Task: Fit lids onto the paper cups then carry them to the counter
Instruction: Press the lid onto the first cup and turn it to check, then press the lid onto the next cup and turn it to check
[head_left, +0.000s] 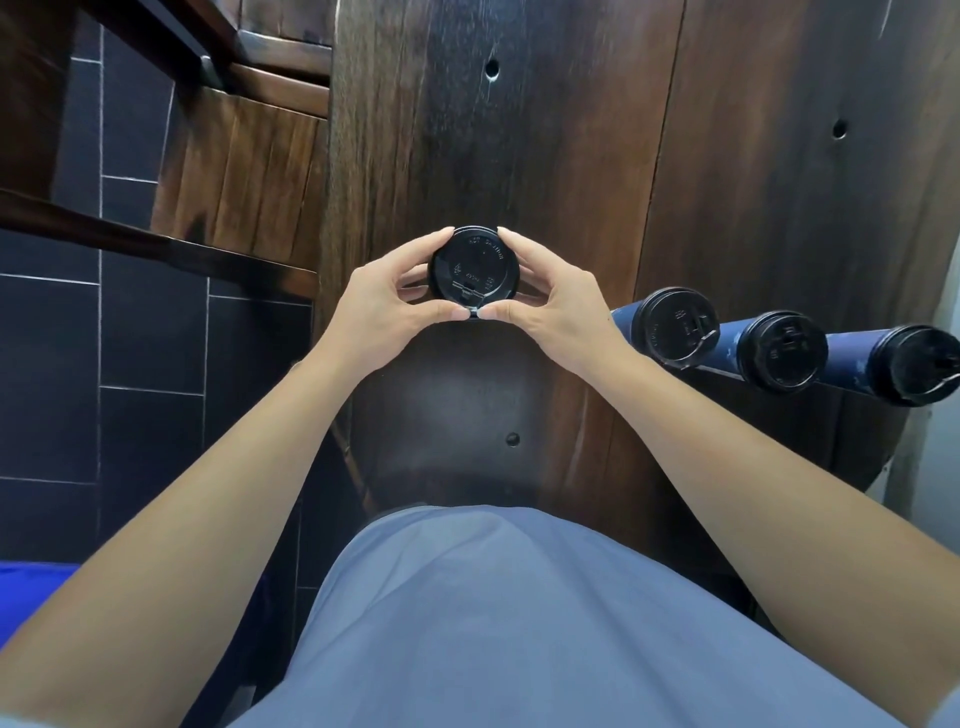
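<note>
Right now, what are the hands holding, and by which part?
Both hands, left and right, hold the black lid by its rim, fingers on its sides and thumbs at its near edge. The cup beneath is hidden.

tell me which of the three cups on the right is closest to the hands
The leftmost blue cup, just beside the right hand; the other two cups stand farther right.

Cup under black lid (471, 271): hidden by lid and both hands; lid's embossed lettering illegible. Rightmost lidded cup (917, 365): cropped by frame edge.
</note>
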